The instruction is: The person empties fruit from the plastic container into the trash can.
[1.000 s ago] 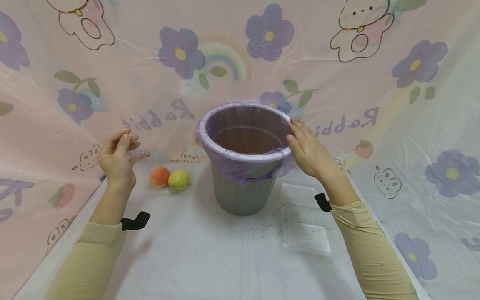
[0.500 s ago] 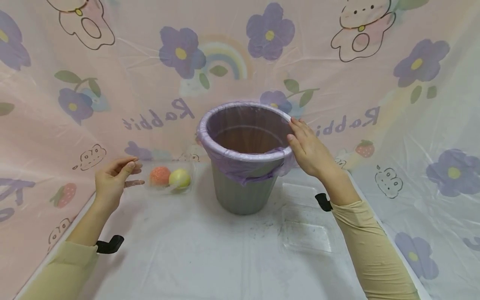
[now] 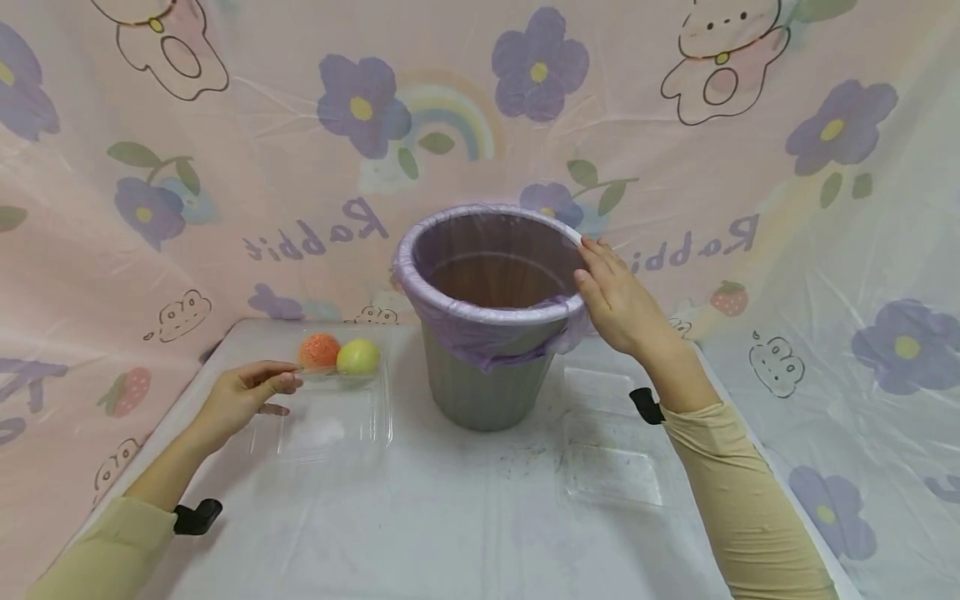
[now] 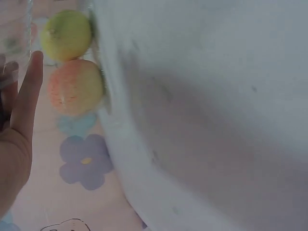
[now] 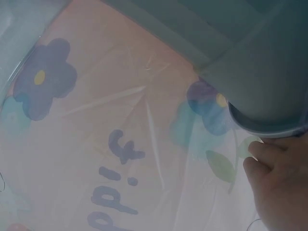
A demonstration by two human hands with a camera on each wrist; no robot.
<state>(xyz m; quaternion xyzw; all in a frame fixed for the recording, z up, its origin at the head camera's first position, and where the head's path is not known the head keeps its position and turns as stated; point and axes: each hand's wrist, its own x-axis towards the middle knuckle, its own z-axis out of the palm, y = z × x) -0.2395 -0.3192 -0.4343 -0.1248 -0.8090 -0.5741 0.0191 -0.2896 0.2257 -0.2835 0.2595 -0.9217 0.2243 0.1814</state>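
Observation:
My left hand (image 3: pixel 243 400) pinches the edge of a clear plastic container piece (image 3: pixel 333 425), like a box or lid, between thumb and fingers. It is tilted in front of an orange-red, peach-like fruit (image 3: pixel 319 351) and a yellow-green, lemon-like fruit (image 3: pixel 359 357). Both fruits sit side by side in a clear shallow tray; the left wrist view shows the peach-like fruit (image 4: pixel 76 87) close to my fingers (image 4: pixel 30 96). On the right, my right hand (image 3: pixel 618 304) rests with extended fingers against the rim of a grey bin (image 3: pixel 483 392) lined with a purple bag (image 3: pixel 487 333).
Two clear plastic trays (image 3: pixel 615 475) lie right of the bin on the white-covered table (image 3: pixel 450 517). Behind and at the sides hangs a pink printed sheet (image 3: pixel 285 142). Black wrist mounts (image 3: pixel 198 517) jut from both sleeves.
My left hand has come down and slightly right from its raised position, bringing the clear plastic piece down in front of the fruits. My right hand has stayed at the bin's rim.

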